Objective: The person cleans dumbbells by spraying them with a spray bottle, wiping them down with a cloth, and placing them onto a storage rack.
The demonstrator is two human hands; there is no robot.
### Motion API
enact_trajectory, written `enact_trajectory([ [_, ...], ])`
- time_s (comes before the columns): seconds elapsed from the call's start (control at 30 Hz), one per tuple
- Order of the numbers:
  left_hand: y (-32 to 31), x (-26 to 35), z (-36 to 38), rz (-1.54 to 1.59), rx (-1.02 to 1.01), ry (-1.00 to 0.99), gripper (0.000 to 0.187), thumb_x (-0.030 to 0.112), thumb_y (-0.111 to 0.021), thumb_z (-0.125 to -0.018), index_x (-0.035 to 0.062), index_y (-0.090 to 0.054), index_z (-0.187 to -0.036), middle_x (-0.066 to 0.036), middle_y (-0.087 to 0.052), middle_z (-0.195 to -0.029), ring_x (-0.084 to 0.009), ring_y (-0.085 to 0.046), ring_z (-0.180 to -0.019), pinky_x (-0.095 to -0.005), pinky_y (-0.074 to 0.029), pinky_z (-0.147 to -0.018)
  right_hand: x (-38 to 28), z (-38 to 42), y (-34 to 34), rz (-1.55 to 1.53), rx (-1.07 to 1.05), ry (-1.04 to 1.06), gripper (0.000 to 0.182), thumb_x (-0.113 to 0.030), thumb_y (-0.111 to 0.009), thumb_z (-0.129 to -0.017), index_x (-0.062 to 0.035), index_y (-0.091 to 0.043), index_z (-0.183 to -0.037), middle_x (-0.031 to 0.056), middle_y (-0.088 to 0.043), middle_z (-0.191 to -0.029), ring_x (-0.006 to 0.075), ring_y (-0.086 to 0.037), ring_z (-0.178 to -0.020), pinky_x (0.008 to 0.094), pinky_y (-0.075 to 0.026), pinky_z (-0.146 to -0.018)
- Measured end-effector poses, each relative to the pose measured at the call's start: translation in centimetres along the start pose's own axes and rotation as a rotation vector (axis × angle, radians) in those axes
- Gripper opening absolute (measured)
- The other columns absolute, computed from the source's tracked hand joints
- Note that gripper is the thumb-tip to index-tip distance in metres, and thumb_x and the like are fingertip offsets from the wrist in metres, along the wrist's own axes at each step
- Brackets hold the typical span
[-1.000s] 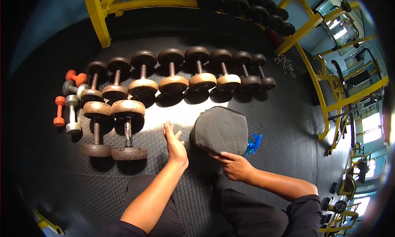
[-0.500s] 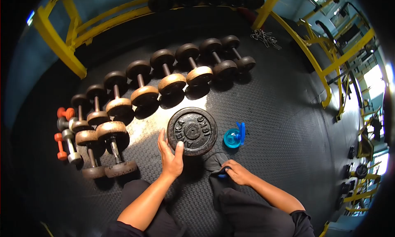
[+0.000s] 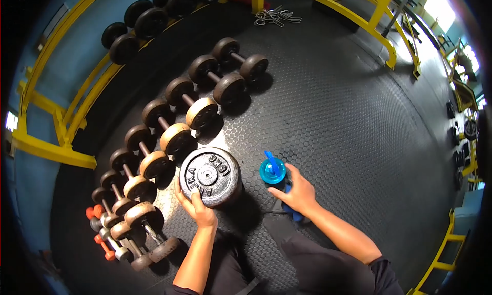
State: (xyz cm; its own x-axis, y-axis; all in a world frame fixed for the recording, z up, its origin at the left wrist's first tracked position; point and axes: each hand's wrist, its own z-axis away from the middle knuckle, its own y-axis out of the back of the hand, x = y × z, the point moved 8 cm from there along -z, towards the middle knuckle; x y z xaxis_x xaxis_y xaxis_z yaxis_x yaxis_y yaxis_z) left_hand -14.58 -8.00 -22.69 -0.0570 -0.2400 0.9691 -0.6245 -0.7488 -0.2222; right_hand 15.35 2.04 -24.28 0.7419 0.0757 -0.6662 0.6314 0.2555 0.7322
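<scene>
My left hand (image 3: 198,209) rests against the near left edge of a round black weight plate (image 3: 221,174) marked 16KG, its thumb on the top face and its fingers along the side. Just right of the plate stands a blue bottle (image 3: 272,171) with its cap flipped up. My right hand (image 3: 299,190) is curved at the bottle's right side, thumb and fingers apart; whether it touches the bottle is unclear. A dark cloth with a blue part (image 3: 292,212) lies below that hand, partly hidden by it.
A slanting row of dumbbells (image 3: 201,113) runs along the left, with small orange and grey ones (image 3: 105,247) at its near end. Yellow racks (image 3: 54,152) stand at left and upper right. Metal clips (image 3: 277,16) lie on the floor at the top.
The view has turned to the right. My right hand has let go of the cloth and moved up beside the bottle. My left hand now touches the plate with its thumb over the face.
</scene>
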Motion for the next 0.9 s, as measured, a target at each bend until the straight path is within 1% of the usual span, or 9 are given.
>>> enact_trajectory([
  [0.07, -1.4, 0.1, -0.8, -0.059, -0.052, 0.017, 0.059, 0.005, -0.045, -0.093, 0.0061, -0.032, -0.151, -0.017, -0.044, -0.144, -0.0254, -0.047, -0.130, -0.0384, -0.034, -0.113, 0.2, -1.4, -1.2, 0.104, 0.046, 0.089, 0.051, -0.039, -0.067, -0.090, -0.0131, -0.051, -0.131, 0.0187, -0.067, -0.113, 0.0383, -0.067, -0.099, 0.0464, -0.055, -0.083],
  [0.13, -3.6, 0.9, -2.2, -0.172, -0.077, -0.007, 0.060, 0.004, -0.049, -0.094, 0.0055, -0.031, -0.151, -0.014, -0.045, -0.143, -0.0241, -0.046, -0.130, -0.0376, -0.033, -0.113, 0.6, -2.9, -2.7, 0.206, 0.024, 0.226, 0.037, -0.034, -0.067, -0.087, -0.0118, -0.062, -0.116, 0.0141, -0.070, -0.101, 0.0371, -0.068, -0.088, 0.0484, -0.055, -0.074],
  [0.2, -6.2, 0.6, -3.3, -0.129, -0.104, 0.086, 0.063, 0.004, -0.056, -0.092, 0.0019, -0.030, -0.150, -0.016, -0.043, -0.143, -0.0260, -0.046, -0.130, -0.0382, -0.032, -0.114, 1.3, -3.4, -1.0, 0.200, 0.150, 0.183, 0.018, -0.025, -0.067, -0.084, -0.0080, -0.066, -0.086, 0.0119, -0.068, -0.082, 0.0341, -0.067, -0.072, 0.0477, -0.053, -0.062],
  [0.3, -10.0, -1.1, -5.2, -0.196, -0.142, 0.075, 0.069, 0.009, -0.066, -0.087, 0.0027, -0.034, -0.148, -0.018, -0.039, -0.144, -0.0292, -0.043, -0.133, -0.0396, -0.033, -0.114, 1.9, -2.8, 0.1, 0.124, 0.098, 0.158, 0.033, -0.035, -0.068, -0.081, -0.0119, -0.064, -0.104, 0.0102, -0.071, -0.091, 0.0325, -0.070, -0.075, 0.0451, -0.056, -0.066],
  [0.4, -14.4, -2.5, -6.2, -0.351, -0.070, 0.039, 0.073, 0.011, -0.072, -0.077, 0.0020, -0.042, -0.143, -0.021, -0.039, -0.144, -0.0337, -0.040, -0.136, -0.0425, -0.032, -0.115, -1.0, -3.8, -0.4, 0.081, -0.043, 0.081, 0.085, -0.049, -0.072, -0.075, -0.0075, -0.043, -0.143, 0.0179, -0.071, -0.105, 0.0344, -0.071, -0.090, 0.0454, -0.057, -0.078],
  [0.5, -18.9, -3.7, -6.4, -0.566, -0.049, -0.094, 0.064, 0.007, -0.072, -0.072, 0.0037, -0.052, -0.133, -0.018, -0.044, -0.136, -0.0317, -0.047, -0.128, -0.0400, -0.037, -0.112, -0.9, -5.6, -3.2, 0.172, -0.113, 0.006, 0.089, -0.050, -0.072, -0.074, -0.0048, -0.040, -0.144, 0.0202, -0.071, -0.106, 0.0371, -0.070, -0.095, 0.0481, -0.055, -0.082],
  [0.7, -25.3, -9.0, -4.5, -0.649, -0.179, -0.012, 0.057, 0.008, -0.074, -0.068, 0.0045, -0.056, -0.122, -0.017, -0.055, -0.122, -0.0343, -0.052, -0.120, -0.0420, -0.041, -0.106, 4.2, -4.3, -3.0, -0.257, -0.087, -0.298, 0.090, -0.047, -0.071, -0.074, -0.0079, -0.031, -0.145, 0.0259, -0.068, -0.109, 0.0436, -0.066, -0.103, 0.0492, -0.052, -0.088],
  [0.8, -28.0, -10.8, -1.3, -0.845, -0.334, -0.221, 0.052, 0.008, -0.071, -0.068, 0.0033, -0.055, -0.116, -0.017, -0.058, -0.114, -0.0364, -0.051, -0.116, -0.0450, -0.038, -0.105, 7.0, -3.6, -2.9, -0.381, 0.012, -0.287, 0.087, -0.048, -0.072, -0.075, -0.0084, -0.035, -0.142, 0.0252, -0.068, -0.108, 0.0437, -0.066, -0.102, 0.0497, -0.052, -0.088],
  [0.9, -27.7, -10.4, 1.0, -0.775, -0.469, -0.182, 0.051, 0.005, -0.069, -0.069, 0.0032, -0.052, -0.117, -0.017, -0.055, -0.124, -0.0408, -0.039, -0.132, -0.0507, -0.024, -0.117, 6.7, -2.8, -1.9, -0.284, -0.012, -0.353, 0.077, -0.049, -0.071, -0.079, -0.0066, -0.043, -0.137, 0.0267, -0.067, -0.109, 0.0436, -0.066, -0.102, 0.0492, -0.052, -0.086],
])
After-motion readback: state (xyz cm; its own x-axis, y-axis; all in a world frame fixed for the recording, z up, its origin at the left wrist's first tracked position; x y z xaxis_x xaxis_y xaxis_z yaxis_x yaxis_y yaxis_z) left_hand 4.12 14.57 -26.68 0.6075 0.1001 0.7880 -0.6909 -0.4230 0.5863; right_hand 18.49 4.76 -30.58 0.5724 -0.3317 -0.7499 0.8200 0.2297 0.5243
